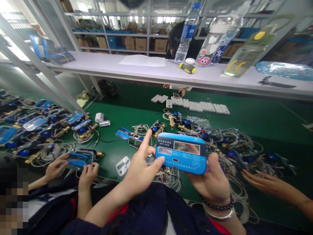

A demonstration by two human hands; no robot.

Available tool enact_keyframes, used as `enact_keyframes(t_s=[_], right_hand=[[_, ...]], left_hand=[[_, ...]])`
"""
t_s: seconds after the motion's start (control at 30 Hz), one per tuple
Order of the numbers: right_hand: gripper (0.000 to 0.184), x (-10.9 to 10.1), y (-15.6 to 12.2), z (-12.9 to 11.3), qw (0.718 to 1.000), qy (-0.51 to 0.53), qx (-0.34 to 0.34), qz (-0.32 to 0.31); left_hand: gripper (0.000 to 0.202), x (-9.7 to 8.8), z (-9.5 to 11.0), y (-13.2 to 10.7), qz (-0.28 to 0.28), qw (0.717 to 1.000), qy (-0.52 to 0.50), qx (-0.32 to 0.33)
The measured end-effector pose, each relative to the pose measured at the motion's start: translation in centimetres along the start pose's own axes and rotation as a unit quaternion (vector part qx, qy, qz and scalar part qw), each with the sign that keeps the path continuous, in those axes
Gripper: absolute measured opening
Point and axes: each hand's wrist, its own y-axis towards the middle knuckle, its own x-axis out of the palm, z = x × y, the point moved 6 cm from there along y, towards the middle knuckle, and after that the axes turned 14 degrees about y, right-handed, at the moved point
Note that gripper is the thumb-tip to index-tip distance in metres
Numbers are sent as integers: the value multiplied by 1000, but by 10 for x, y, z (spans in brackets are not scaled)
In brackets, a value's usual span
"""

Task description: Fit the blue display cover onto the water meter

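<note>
Both my hands hold a blue meter faceplate (pixel 181 163) with white printing, a clear rectangular window and a small pale label. My left hand (pixel 139 164) grips its left end, thumb on the front and index finger stretched upward. The right edge rests in my right hand (pixel 215 181), thumb beside the edge and the other fingers hidden behind. Below and behind the faceplate lie coiled grey cables (pixel 168 179) and brass fittings (pixel 172 120). A white plastic frame (pixel 123 165) lies on the green bench near my left forearm.
A co-worker's hands (pixel 88 174) on the left hold a blue meter (pixel 83 158). Another person's hand (pixel 269 182) reaches in from the right. White boxes (pixel 195 106) line the bench's far side. A shelf (pixel 97 63) above carries bottles (pixel 188 32) and a screwdriver (pixel 187 68).
</note>
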Motion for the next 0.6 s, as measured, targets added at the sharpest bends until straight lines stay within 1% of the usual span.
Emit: enact_keyframes(t_s=[0.17, 0.27, 0.33, 0.43, 0.5, 0.6], right_hand=[[68, 1, -2, 0, 999, 39, 1, -7], [63, 5, -3, -2, 996, 83, 6, -15], [61, 8, -1, -4, 992, 120, 14, -23], [63, 11, 1, -6, 989, 139, 20, -37], [64, 11, 1, -7, 991, 126, 5, -42], [61, 8, -2, -9, 994, 89, -49, -51]], left_hand=[[78, -1, 2, 0, 3, 1000, -4, 3], [79, -1, 1, -1, 1, 1000, -18, -7], [78, -1, -1, -2, 1, 999, -52, -14], [77, -4, -6, -4, 30, 991, -129, -21], [77, -7, -8, -6, 50, 987, -149, -23], [77, -6, -4, -6, 41, 994, -101, -12]])
